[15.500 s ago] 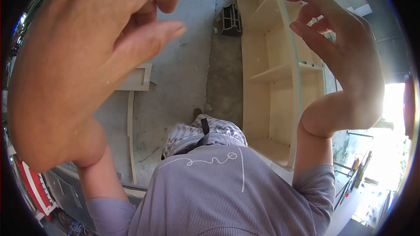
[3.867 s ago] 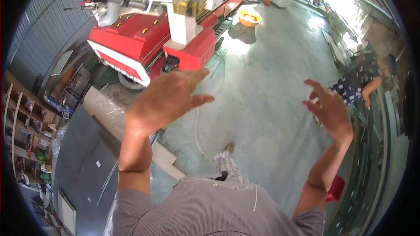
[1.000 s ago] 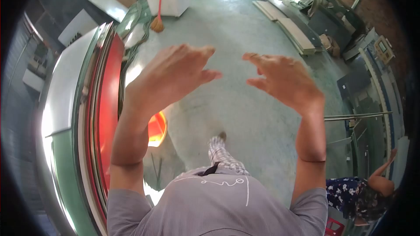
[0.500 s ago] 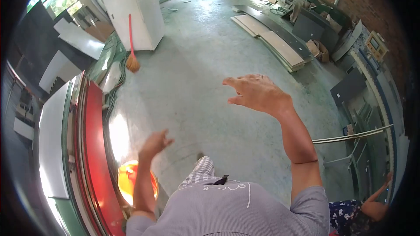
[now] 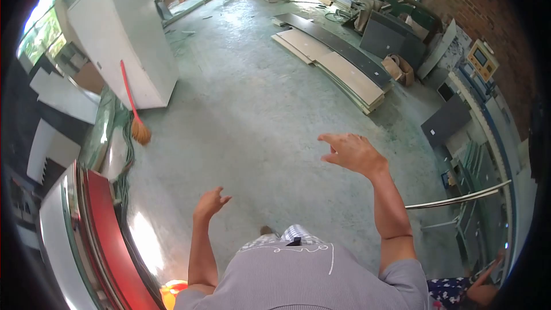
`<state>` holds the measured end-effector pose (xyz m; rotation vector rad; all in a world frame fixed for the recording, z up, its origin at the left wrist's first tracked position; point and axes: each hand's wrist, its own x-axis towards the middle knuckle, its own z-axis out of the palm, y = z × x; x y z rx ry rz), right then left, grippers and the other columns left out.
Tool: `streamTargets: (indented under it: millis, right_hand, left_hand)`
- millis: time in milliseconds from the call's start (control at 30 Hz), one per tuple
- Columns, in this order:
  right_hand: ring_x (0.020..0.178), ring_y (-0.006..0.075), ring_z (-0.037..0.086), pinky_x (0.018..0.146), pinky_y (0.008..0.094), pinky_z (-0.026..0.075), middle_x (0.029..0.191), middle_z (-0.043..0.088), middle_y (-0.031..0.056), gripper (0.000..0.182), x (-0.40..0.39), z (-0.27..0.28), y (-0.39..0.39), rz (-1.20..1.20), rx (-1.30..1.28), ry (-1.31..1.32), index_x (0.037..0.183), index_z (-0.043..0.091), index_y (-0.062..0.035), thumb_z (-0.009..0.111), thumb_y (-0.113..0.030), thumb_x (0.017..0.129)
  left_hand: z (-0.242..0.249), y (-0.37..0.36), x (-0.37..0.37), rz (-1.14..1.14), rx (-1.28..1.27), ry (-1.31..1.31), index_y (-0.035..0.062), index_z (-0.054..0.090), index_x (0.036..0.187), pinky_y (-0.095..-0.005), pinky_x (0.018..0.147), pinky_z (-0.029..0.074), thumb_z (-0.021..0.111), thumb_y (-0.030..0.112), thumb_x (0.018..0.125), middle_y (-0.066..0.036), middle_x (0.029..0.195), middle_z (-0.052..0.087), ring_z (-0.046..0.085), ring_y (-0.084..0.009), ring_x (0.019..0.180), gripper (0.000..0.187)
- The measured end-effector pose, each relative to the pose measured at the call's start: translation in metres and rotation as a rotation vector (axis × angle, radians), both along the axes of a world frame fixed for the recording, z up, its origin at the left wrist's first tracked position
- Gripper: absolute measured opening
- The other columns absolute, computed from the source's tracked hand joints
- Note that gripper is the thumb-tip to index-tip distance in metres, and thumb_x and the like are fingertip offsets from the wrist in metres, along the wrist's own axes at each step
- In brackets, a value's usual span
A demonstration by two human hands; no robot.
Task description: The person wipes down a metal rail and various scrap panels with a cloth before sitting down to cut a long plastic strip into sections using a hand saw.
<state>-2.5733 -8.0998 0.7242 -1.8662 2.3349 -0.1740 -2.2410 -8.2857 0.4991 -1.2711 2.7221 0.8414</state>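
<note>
Both of my hands are raised in front of my body above the grey-green floor [image 5: 229,138]. My left hand [image 5: 211,202] is at lower centre, its fingers apart and nothing in it. Out to the right and farther forward, my right hand [image 5: 357,154] has its thumb and fingers spread, also holding nothing. Neither hand touches anything. A red-handled broom [image 5: 132,100] leans against a white cabinet [image 5: 123,40] ahead on the left. Below my left arm, an orange bucket [image 5: 172,291] shows partly at the bottom edge.
Long boards [image 5: 333,63] lie stacked on the floor ahead to the right. Red and white panels [image 5: 109,224] stand close on my left. A machine with a control box [image 5: 482,60] runs along the right side. Another person's patterned clothing [image 5: 450,290] shows at lower right.
The view has shifted, so the cabinet, broom and boards appear farther left. Much less of the bucket shows. Both hands sit lower in the picture and stay unclenched.
</note>
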Motion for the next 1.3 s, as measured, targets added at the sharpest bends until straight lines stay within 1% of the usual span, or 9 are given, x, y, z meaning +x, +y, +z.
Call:
streamTargets:
  millis: [200, 267, 367, 433, 667, 833, 933, 1133, 1300]
  right_hand:
    - [0.087, 0.0275, 0.06, 0.077, 0.0383, 0.047, 0.086, 0.065, 0.0102, 0.042, -0.123, -0.05, -0.043, -0.335, 0.15, -0.188, 0.111, 0.055, -0.0122, 0.065, -0.03, 0.074]
    - [0.078, 0.0262, 0.062, 0.075, 0.0376, 0.048, 0.086, 0.065, 0.01, 0.042, -0.171, -0.081, -0.048, -0.476, 0.19, -0.219, 0.111, 0.056, -0.0123, 0.066, -0.029, 0.074]
    - [0.067, 0.0223, 0.063, 0.069, 0.0351, 0.049, 0.086, 0.065, 0.0103, 0.045, -0.237, -0.108, -0.066, -0.649, 0.27, -0.375, 0.115, 0.054, -0.0112, 0.066, -0.027, 0.075]
    - [0.059, 0.0154, 0.06, 0.049, 0.0309, 0.049, 0.077, 0.063, 0.012, 0.046, -0.297, -0.119, -0.094, -0.788, 0.175, -0.52, 0.118, 0.051, -0.0055, 0.066, -0.02, 0.077]
    - [0.057, 0.0181, 0.058, 0.058, 0.0331, 0.047, 0.081, 0.064, 0.0099, 0.049, -0.49, -0.081, -0.281, -0.748, 0.197, -0.36, 0.12, 0.051, -0.0075, 0.066, -0.024, 0.077]
    - [0.066, 0.0176, 0.06, 0.062, 0.0318, 0.048, 0.083, 0.063, 0.0101, 0.048, -0.593, -0.065, -0.483, -0.301, 0.118, -0.332, 0.118, 0.05, -0.0068, 0.063, -0.031, 0.079]
    - [0.067, 0.0177, 0.061, 0.06, 0.0305, 0.05, 0.089, 0.063, 0.0114, 0.047, -0.643, -0.083, -0.596, -0.228, 0.21, -0.353, 0.118, 0.049, -0.0042, 0.062, -0.028, 0.081]
    - [0.072, 0.0207, 0.063, 0.062, 0.036, 0.053, 0.087, 0.064, 0.0126, 0.039, -0.82, -0.253, -0.757, -0.432, 0.324, -1.222, 0.113, 0.052, -0.0056, 0.057, -0.029, 0.083]
    - [0.064, 0.0125, 0.06, 0.057, 0.0286, 0.05, 0.081, 0.064, 0.0085, 0.03, -0.863, -0.22, -0.812, -0.412, 0.595, -0.627, 0.098, 0.06, -0.0026, 0.057, -0.029, 0.083]
  left_hand:
    - [0.007, -0.124, -0.154, -0.054, 0.48, -0.039, -0.0012, 0.048, 0.118, -0.0345, 0.065, 0.052, 0.058, 0.036, 0.083, -0.017, 0.09, 0.064, 0.065, -0.0251, 0.074, 0.052]
    - [-0.048, -0.159, -0.187, 0.067, 0.705, -0.157, 0.005, 0.043, 0.124, -0.0327, 0.069, 0.053, 0.061, 0.029, 0.082, -0.012, 0.109, 0.06, 0.064, -0.0232, 0.076, 0.051]
    - [-0.263, -0.224, -0.163, -0.844, 0.014, -0.196, 0.0038, 0.053, 0.11, -0.0445, 0.08, 0.047, 0.062, 0.036, 0.079, -0.009, 0.097, 0.064, 0.059, -0.03, 0.094, 0.046]
    - [-0.295, -0.206, -0.137, -0.184, 0.257, -0.295, 0.0042, 0.059, 0.094, -0.0448, 0.084, 0.042, 0.066, 0.034, 0.074, -0.008, 0.097, 0.063, 0.053, -0.0307, 0.099, 0.037]
    - [-0.284, -0.296, -0.153, 0.135, 0.715, -0.503, 0.0042, 0.06, 0.083, -0.0363, 0.065, 0.046, 0.064, 0.026, 0.075, -0.007, 0.077, 0.062, 0.056, -0.0232, 0.072, 0.024]
    - [-0.31, -0.518, -0.302, -0.8, 0.241, -0.314, 0.0042, 0.06, 0.075, -0.0303, 0.051, 0.049, 0.063, 0.021, 0.076, -0.007, 0.063, 0.062, 0.058, -0.0178, 0.054, 0.017]
    - [-0.244, -0.611, -0.459, 0.48, 0.571, 0.136, -0.0027, 0.059, 0.083, -0.0322, 0.048, 0.049, 0.053, 0.028, 0.084, -0.011, 0.061, 0.061, 0.061, -0.0217, 0.05, 0.032]
    - [-0.155, -0.764, -0.671, 0.208, 0.456, 0.085, -0.0035, 0.058, 0.094, -0.0325, 0.049, 0.05, 0.055, 0.03, 0.086, -0.011, 0.075, 0.064, 0.06, -0.0185, 0.054, 0.035]
    - [-0.147, -0.879, -0.765, 0.077, 0.655, -0.214, -0.0016, 0.059, 0.086, -0.0312, 0.051, 0.049, 0.052, 0.036, 0.088, -0.01, 0.069, 0.063, 0.059, -0.0168, 0.056, 0.038]
